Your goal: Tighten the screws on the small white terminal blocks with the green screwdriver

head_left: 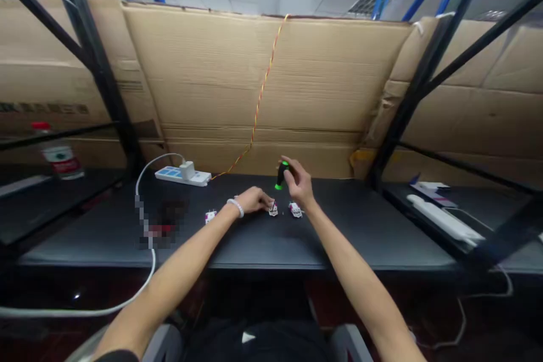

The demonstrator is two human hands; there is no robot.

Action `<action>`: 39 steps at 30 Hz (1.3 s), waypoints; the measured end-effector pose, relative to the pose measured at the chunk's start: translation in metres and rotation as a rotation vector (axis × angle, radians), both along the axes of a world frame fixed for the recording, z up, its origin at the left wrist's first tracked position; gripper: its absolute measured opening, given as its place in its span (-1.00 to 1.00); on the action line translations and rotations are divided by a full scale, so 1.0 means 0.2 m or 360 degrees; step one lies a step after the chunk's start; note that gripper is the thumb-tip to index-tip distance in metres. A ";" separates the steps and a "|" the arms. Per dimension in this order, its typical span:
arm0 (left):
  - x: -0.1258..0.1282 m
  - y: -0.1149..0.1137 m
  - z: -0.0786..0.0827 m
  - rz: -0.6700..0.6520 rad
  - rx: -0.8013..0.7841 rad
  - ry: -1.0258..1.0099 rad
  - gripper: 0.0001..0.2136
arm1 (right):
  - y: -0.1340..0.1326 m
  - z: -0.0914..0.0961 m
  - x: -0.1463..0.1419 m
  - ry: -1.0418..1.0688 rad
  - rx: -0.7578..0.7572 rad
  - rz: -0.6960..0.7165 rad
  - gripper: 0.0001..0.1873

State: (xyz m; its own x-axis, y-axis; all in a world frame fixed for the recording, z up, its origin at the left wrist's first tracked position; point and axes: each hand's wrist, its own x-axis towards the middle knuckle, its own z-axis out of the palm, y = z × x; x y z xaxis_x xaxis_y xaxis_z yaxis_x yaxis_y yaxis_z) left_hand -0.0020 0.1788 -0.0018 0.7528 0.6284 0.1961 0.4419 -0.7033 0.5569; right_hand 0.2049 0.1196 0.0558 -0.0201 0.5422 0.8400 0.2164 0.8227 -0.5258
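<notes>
My right hand point(299, 182) is closed around the black and green handle of a screwdriver point(282, 175), held nearly upright. Its thin shaft points down toward a small white and purple part point(273, 211) on the dark table; whether the tip touches a screw is too small to tell. The fingers of my left hand point(253, 199), with a pale beaded band at the wrist, press on that part and steady it. Just right of it lies a similar white and purple part point(296, 210). Another such part point(210, 216) sits left, partly behind my left forearm.
A white power strip point(183, 176) with a plugged-in charger stands at the back left, its white cable point(144, 181) running forward over the table's edge. A twisted yellow-red wire point(262, 90) hangs down the cardboard wall point(203, 68). Black metal posts point(407, 107) frame both sides.
</notes>
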 end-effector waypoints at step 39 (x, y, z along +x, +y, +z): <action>0.01 -0.05 0.04 0.0044 0.0049 -0.0016 -0.82 | -0.02 0.01 0.03 -0.0197 -0.0019 -0.0031 -0.51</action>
State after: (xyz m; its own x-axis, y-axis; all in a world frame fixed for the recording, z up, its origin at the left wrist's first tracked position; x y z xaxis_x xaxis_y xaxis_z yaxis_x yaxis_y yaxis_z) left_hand -0.0004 0.1688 0.0053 0.7331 0.6424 0.2232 0.4560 -0.7078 0.5396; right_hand 0.2100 0.1146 0.0573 -0.1126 0.5535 0.8252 0.2960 0.8115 -0.5039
